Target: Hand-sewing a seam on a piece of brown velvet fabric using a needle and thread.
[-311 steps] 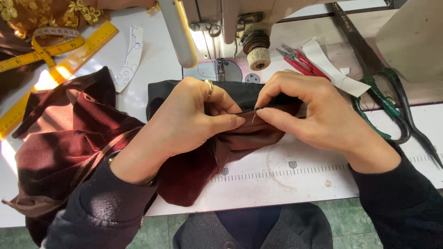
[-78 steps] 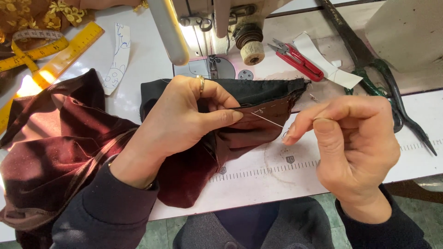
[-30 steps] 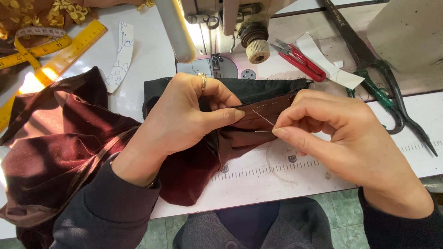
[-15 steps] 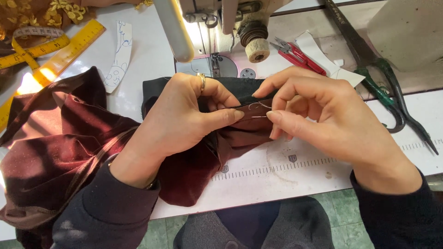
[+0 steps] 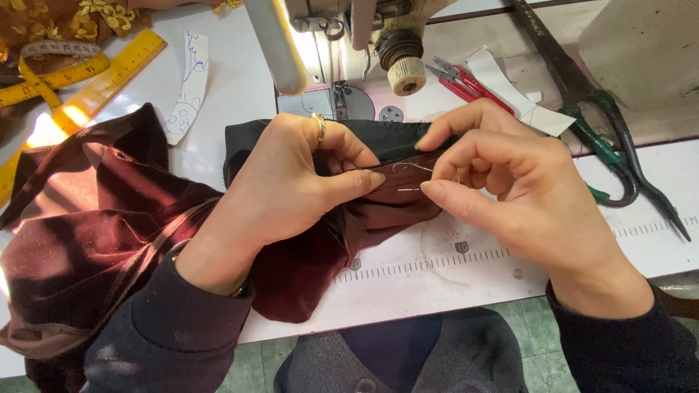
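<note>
Right hand: the right hand [image 5: 524, 196] pinches a fine sewing needle [image 5: 409, 189] between thumb and forefinger, its tip at the folded fabric edge; the other fingers curl above it; a pale thread [image 5: 412, 167] loops just over the needle.
Left hand: the left hand [image 5: 291, 185] clamps the fold of maroon velvet fabric [image 5: 109, 233] between thumb and fingers, thumb tip just beside the needle; a gold ring [image 5: 319, 125] sits on one finger; both wrists end in dark sleeves.
Fabric: the velvet spreads from the grip leftward across the white sewing table [image 5: 466, 269] and hangs over its near edge; a black fabric layer [image 5: 393, 142] lies under both hands, touching the velvet.
Behind the hands: a sewing machine [image 5: 364, 29] stands at the table's far side, its needle plate just beyond the black layer.
Right of the machine: red thread snips [image 5: 462, 80] lie beside a white paper strip [image 5: 510, 91]; green-handled tailor's shears [image 5: 604, 138] rest near the right hand's knuckles.
Far left: a yellow measuring tape [image 5: 58, 76] and a curved white pattern piece [image 5: 188, 87] lie well apart from the hands.
</note>
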